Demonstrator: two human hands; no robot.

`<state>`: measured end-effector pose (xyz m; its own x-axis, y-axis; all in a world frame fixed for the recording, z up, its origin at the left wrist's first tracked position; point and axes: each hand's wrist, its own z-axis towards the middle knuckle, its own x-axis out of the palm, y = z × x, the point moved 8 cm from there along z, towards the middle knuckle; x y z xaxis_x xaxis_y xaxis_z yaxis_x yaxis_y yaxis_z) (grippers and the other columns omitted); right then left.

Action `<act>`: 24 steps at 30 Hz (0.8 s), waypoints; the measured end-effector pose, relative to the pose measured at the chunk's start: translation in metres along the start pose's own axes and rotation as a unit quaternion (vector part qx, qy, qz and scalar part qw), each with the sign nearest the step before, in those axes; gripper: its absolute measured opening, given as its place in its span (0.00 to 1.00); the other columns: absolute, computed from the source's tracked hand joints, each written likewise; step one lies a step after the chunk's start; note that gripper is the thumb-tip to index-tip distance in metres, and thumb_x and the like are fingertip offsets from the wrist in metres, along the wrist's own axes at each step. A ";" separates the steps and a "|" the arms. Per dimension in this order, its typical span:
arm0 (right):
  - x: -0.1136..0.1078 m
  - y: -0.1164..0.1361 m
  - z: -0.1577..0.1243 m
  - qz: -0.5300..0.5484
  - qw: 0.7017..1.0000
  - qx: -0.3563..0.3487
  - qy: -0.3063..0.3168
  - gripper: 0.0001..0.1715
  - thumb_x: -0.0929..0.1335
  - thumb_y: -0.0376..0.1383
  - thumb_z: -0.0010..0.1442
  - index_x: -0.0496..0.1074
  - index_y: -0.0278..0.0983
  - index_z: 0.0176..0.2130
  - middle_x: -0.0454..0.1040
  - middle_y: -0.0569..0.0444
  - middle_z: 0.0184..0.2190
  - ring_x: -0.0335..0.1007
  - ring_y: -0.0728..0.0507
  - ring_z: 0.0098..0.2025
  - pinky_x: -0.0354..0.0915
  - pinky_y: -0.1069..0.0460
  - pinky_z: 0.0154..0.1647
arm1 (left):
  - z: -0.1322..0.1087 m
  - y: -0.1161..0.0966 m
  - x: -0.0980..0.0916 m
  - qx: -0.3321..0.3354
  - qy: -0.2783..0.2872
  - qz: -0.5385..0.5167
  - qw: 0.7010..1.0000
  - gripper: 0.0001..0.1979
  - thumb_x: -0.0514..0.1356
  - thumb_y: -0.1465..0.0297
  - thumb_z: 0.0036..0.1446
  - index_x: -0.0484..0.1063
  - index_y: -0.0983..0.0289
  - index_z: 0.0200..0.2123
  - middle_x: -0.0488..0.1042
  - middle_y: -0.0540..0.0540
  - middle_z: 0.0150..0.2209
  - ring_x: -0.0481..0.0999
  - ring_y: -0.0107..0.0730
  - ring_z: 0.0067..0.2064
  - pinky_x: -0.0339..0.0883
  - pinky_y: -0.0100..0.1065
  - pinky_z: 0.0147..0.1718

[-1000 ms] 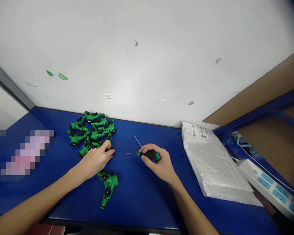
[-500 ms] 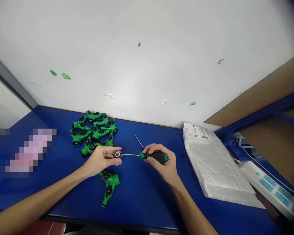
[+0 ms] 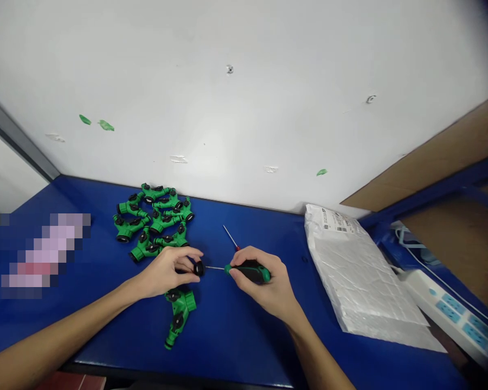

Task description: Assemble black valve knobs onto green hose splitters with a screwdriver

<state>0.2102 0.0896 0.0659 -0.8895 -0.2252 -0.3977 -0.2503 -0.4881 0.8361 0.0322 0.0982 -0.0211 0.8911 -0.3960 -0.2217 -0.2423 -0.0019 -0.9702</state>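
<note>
A person's left hand and right hand meet low over a blue-topped workbench. The right fingers are clenched around a green-and-black handled screwdriver, its thin steel shaft pointing at a small round black plastic part grasped in the curled left fingers; whether the tip enters the part is hard to make out. Just below the left hand lies a green Y-shaped plastic hose connector. Beyond, a heap of green connectors with black fittings sits just past the left fingers, and a thin steel rod with a red collar lies near the right hand. To the right are a white quilted packet and a white power strip, cut off by the frame; at left, a pink object is blurred beyond recognition
</note>
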 end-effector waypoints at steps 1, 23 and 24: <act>0.000 -0.001 0.000 -0.002 1.000 0.004 0.000 0.04 0.71 0.30 0.57 0.72 0.39 0.33 0.76 0.54 0.31 0.73 0.46 0.32 0.68 0.51 0.35 | 0.000 -0.003 0.001 0.013 0.002 0.004 1.000 0.21 0.69 0.70 0.47 0.76 0.64 0.47 0.81 0.53 0.32 0.82 0.38 0.34 0.78 0.36 0.39; -0.009 0.017 -0.002 0.032 0.999 0.007 0.006 0.07 0.72 0.27 0.54 0.73 0.38 0.29 0.79 0.52 0.28 0.78 0.42 0.32 0.73 0.50 0.32 | -0.002 -0.020 -0.012 0.045 -0.031 -0.089 0.995 0.13 0.68 0.72 0.48 0.82 0.64 0.40 0.83 0.58 0.35 0.78 0.34 0.28 0.71 0.30 0.25; -0.008 0.020 -0.002 0.018 1.000 -0.002 0.010 0.07 0.72 0.27 0.53 0.73 0.38 0.29 0.79 0.53 0.28 0.78 0.42 0.34 0.72 0.50 0.33 | -0.003 -0.021 -0.012 0.052 -0.040 -0.080 0.995 0.13 0.69 0.73 0.47 0.82 0.64 0.39 0.83 0.58 0.36 0.77 0.32 0.27 0.70 0.29 0.23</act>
<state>0.2132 0.0794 0.0853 -0.8897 -0.2601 -0.3753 -0.2167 -0.4829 0.8485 0.0255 0.1005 0.0026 0.9439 -0.3236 -0.0665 -0.0574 0.0376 -0.9976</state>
